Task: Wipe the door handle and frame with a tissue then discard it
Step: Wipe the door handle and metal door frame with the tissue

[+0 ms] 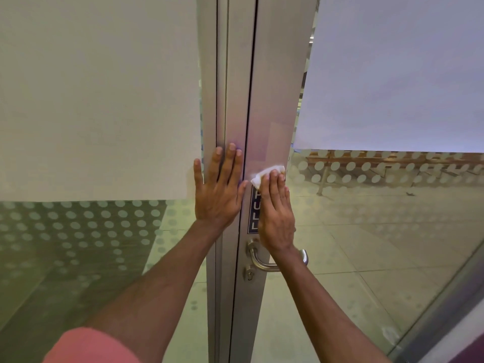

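A folded white tissue (pixel 264 174) is pressed flat against the silver metal door frame (pixel 272 100) under the fingers of my right hand (pixel 276 213). That hand covers part of a dark "PULL" label (pixel 253 213) on the frame. Below my right wrist, the steel lever door handle (pixel 262 263) sticks out, partly hidden by my forearm, with a keyhole (pixel 249 275) under it. My left hand (pixel 218 189) lies flat with fingers spread on the fixed frame post (pixel 222 74) just left of the door gap, holding nothing.
Frosted glass panels with dot patterns flank the frame on the left (pixel 99 100) and on the right (pixel 392 74). Through the lower right glass I see a tiled floor (pixel 379 244) and a wooden bench (pixel 379 159).
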Available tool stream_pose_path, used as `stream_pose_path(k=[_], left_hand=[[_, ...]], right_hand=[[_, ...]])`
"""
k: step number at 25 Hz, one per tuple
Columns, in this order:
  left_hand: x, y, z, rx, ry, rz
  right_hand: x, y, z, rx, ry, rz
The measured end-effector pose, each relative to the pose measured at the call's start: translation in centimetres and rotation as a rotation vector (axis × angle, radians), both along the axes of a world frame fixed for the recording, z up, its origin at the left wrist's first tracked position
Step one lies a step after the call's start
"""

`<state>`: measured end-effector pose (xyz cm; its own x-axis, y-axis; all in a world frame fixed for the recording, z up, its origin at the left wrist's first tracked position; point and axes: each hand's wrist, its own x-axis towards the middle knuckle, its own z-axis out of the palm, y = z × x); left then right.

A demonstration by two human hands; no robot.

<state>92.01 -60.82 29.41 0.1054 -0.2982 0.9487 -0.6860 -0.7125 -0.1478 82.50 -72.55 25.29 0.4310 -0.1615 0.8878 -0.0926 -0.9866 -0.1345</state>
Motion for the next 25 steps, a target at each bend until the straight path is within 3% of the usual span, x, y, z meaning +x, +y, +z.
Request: stream_pose_path(k=[3, 7, 12, 18, 25], left_hand=[[0.0, 0.0, 0.0, -0.005, 0.001, -0.006], [0.0, 0.1, 0.1, 0.001, -0.002, -0.006], [0.0, -0.2, -0.1, -0.013, -0.023, -0.001], [0.1, -0.1, -0.1, -0.013, -0.02, -0.001], [0.1, -0.1, 0.0, -0.021, -0.024, -0.013]], right_hand=[[1.1, 0.8, 1.2, 0.004, -0.027, -0.012], [-0.8, -0.2, -0.8, -0.087, 0.093, -0.021], [1.0, 0.7, 1.3, 0.015, -0.012, -0.046], [-2.1, -0.4, -3.3, -0.137, 0.194, -0.083], [0.9, 0.4, 0.2, -0.131, 0.074, -0.052]])
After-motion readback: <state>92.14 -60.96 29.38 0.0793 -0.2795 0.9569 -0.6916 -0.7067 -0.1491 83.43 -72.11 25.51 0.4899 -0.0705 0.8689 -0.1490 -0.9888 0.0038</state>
